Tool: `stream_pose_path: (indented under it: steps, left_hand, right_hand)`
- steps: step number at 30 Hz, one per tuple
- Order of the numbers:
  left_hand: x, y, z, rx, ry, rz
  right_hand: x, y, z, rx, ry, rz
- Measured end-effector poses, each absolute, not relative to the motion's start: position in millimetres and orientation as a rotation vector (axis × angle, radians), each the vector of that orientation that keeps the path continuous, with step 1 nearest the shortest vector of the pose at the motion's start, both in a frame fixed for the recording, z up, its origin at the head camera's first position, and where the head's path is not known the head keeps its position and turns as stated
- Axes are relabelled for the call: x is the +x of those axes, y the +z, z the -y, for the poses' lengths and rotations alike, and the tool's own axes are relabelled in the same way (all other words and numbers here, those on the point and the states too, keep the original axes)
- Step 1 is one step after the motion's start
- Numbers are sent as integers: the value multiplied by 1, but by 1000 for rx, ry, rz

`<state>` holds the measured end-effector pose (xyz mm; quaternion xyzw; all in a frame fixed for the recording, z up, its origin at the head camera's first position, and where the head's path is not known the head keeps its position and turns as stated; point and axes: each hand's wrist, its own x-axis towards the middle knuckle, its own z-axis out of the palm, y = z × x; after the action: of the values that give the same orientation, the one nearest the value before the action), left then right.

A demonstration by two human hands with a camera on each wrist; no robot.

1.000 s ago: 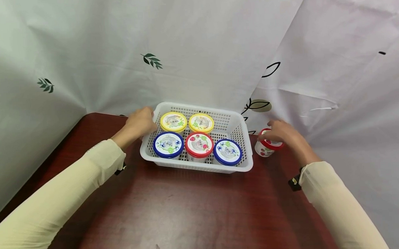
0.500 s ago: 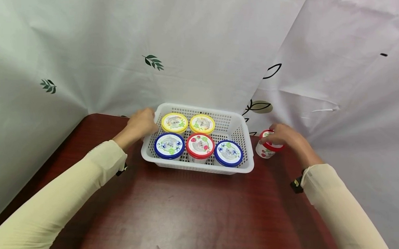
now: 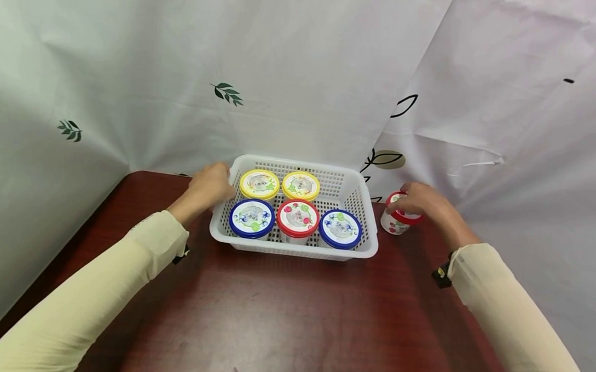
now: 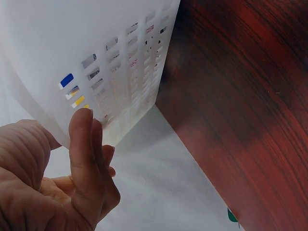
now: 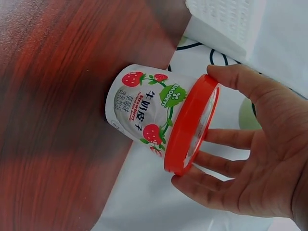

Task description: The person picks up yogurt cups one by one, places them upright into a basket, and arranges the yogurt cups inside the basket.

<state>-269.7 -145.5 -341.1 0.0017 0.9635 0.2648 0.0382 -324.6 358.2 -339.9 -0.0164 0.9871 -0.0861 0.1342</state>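
Note:
My left hand (image 3: 210,184) grips the left end rim of a white perforated plastic basket (image 3: 290,252). In the left wrist view, its fingers (image 4: 83,149) lie along the outer wall, with the thumb across the rim. Just right of the basket, my right hand (image 3: 423,199) holds a strawberry-printed paper tub (image 5: 144,106) by its red lid (image 5: 188,130). Thumb and fingertips span the lid's edge; the tub stands upright on the table. Inside the basket are two yellow-lidded tubs (image 3: 259,184), two blue-lidded tubs (image 3: 252,217) and one red-lidded tub (image 3: 298,216).
The dark red wooden table (image 3: 263,318) extends in front of the basket. A whitish cloth backdrop (image 3: 300,98) with leaf prints hangs close behind the basket and along both sides. Bare basket floor shows at the back right corner, beside the second yellow-lidded tub.
My right hand's fingers, earlier more raised over the lid, have settled around its edge. The left hand and the basket have stayed in place.

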Motion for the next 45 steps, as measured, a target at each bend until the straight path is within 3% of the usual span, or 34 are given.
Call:
stream_pose_path:
  steps: [5,8,20,45]
  left_hand:
    - [-270,-341,146,2,813,-2954]
    - [-270,-341,146,0,811,-2955]
    - [-270,-341,148,18,799,-2947]
    - [-271,-343,146,5,813,-2959]
  right_hand:
    - [-364,-374,-385,-35,-224,-2923]
    - [-370,-374,-388,-52,-213,-2942]
    - [-297,-288,-316,-79,-216,-2973]
    - [-288,-236,-274,-233,-305,-3116]
